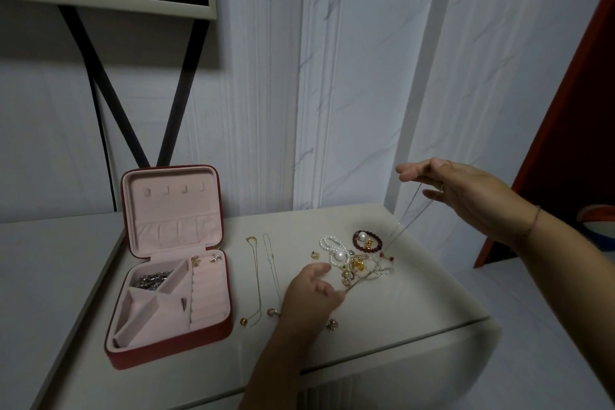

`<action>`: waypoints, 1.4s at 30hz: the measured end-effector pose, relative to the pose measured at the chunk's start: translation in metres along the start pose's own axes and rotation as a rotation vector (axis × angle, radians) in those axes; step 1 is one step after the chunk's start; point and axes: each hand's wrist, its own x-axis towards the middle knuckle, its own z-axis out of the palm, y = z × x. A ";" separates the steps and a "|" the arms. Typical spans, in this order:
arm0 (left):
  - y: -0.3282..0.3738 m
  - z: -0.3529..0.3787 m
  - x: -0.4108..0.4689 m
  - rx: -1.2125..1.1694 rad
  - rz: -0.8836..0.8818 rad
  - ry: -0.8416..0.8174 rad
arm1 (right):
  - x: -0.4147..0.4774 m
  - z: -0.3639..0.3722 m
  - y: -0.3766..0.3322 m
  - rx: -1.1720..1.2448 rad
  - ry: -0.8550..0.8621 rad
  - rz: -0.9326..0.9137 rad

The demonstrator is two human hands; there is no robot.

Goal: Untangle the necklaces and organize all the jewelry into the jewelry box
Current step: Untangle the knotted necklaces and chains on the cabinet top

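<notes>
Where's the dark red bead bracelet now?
Head view, right of centre: the bracelet lies on the table at the jewelry pile's far side, just right of the pearl strand, below the right hand.

On my feed I see two bare arms. The left forearm (266, 369) is uncovered down to the frame edge, and so is the right forearm (572, 260). A thin reddish-brown cord bracelet (534, 221) circles the right wrist as a single snug strand. A small glint sits on a finger of the right grip (466, 196), too blurred for me to name. The left grip (312, 293) shows bare fingers.
</notes>
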 end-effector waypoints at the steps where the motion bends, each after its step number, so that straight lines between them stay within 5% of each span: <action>1: -0.001 0.000 0.000 0.051 0.014 -0.001 | 0.000 -0.001 -0.001 0.002 0.009 -0.001; 16: 0.004 -0.007 -0.001 0.171 0.078 -0.099 | -0.008 0.040 0.030 -0.158 -0.150 0.178; 23: 0.002 -0.023 -0.002 0.571 0.191 -0.034 | -0.022 0.091 0.072 -0.475 -0.270 0.193; 28: 0.002 -0.030 -0.006 0.796 0.154 -0.037 | -0.033 0.110 0.092 -0.703 -0.202 0.195; 42: 0.001 -0.016 -0.010 0.826 0.198 -0.138 | -0.047 0.130 0.099 -0.683 0.062 0.184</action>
